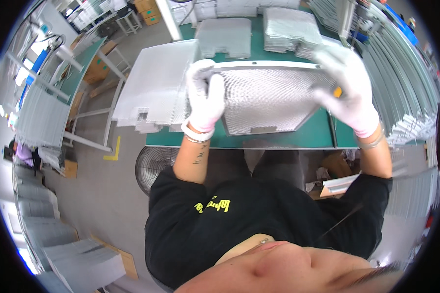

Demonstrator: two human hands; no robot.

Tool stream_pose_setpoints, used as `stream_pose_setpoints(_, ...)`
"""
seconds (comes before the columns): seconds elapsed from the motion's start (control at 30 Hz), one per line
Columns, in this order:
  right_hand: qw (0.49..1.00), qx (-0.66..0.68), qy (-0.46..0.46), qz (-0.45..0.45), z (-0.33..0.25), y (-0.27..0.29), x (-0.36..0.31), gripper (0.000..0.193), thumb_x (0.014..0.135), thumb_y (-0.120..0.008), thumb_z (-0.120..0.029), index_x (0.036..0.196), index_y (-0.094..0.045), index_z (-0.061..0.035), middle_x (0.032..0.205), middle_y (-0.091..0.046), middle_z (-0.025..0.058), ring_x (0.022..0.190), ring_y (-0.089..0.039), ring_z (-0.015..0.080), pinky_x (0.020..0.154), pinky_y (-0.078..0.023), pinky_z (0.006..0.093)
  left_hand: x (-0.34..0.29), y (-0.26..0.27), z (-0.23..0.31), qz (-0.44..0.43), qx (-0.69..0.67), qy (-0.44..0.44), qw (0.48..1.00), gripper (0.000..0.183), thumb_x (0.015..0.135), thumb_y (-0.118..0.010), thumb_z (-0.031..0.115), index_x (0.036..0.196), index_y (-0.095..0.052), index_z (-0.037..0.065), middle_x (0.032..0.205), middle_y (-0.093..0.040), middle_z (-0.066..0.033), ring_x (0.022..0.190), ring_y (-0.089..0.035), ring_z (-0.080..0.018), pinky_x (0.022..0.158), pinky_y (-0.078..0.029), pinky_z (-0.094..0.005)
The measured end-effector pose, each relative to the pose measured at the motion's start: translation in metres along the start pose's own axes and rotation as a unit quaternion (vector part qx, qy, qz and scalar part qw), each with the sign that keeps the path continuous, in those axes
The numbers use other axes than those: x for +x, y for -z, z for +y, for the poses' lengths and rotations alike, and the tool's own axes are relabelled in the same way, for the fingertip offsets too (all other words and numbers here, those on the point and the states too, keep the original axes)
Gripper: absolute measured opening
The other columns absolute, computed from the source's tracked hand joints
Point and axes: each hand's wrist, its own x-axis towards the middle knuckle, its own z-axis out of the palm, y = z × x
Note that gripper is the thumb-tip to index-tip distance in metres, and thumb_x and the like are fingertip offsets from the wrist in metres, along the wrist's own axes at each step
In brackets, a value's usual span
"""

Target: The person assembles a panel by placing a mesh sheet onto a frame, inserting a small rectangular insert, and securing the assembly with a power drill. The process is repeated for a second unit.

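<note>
A framed metal mesh filter panel [269, 97], silvery and rectangular, is tilted up over the green table. My gloved left hand [204, 93] is closed around its upper left corner. At the panel's right end is my gloved right hand [344, 88], smeared by motion. Its fingers and thumb are spread apart around that end, and whether they touch the frame is unclear. A small yellow thing [338, 91] shows beside the right palm; its kind cannot be made out.
Stacked mesh sheets [156, 80] overhang the green table [181, 140] on the left. Two more stacks, one left [224, 36] and one right [289, 29], lie behind the panel. Long frame strips [401, 83] crowd the right side. A floor fan [154, 166] stands below the table's left end.
</note>
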Motion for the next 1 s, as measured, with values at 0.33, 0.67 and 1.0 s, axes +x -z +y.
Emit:
stream_pose_setpoints(0.33, 0.802, -0.134, -0.514, -0.275, 0.021, -0.122, -0.296, 0.052, 0.088, -0.069, -0.025, 0.136, -0.057, -0.0074, 0.109, -0.063, 0.0202, 0.097, -0.067, 0.0384, 0.083, -0.056, 0.0501, 0.097, -0.054, 0.053, -0.152, 0.098, -0.265, 0.947, 0.033, 0.096, -0.058, 0.000, 0.129, -0.059, 0.006, 0.100, -0.064, -0.0065, 0.079, -0.062, -0.0159, 0.072, -0.052, -0.0324)
stream_pose_setpoints(0.67, 0.942, -0.007, -0.332, -0.046, 0.055, -0.074, -0.306, 0.049, 0.098, -0.056, -0.013, 0.145, -0.048, 0.0014, 0.098, -0.062, 0.0168, 0.082, -0.067, 0.0333, 0.073, -0.055, 0.0424, 0.041, -0.191, 0.016, -0.440, 0.210, -0.372, 0.789, 0.032, 0.097, -0.063, 0.029, 0.127, -0.064, 0.019, 0.074, -0.062, -0.0021, 0.064, -0.061, -0.0210, 0.060, -0.050, -0.0349)
stream_pose_setpoints(1.0, 0.835, 0.216, -0.496, 0.103, 0.010, 0.126, -0.164, 0.058, 0.105, -0.051, -0.012, 0.158, -0.033, -0.0003, 0.081, -0.053, 0.0009, 0.059, -0.044, 0.0038, 0.053, -0.039, 0.0188, 0.018, -0.209, -0.008, -0.229, 0.231, -0.308, 0.894, 0.037, 0.075, -0.080, 0.054, 0.078, -0.067, 0.019, 0.070, -0.056, -0.0006, 0.068, -0.055, -0.0208, 0.072, -0.044, -0.0388)
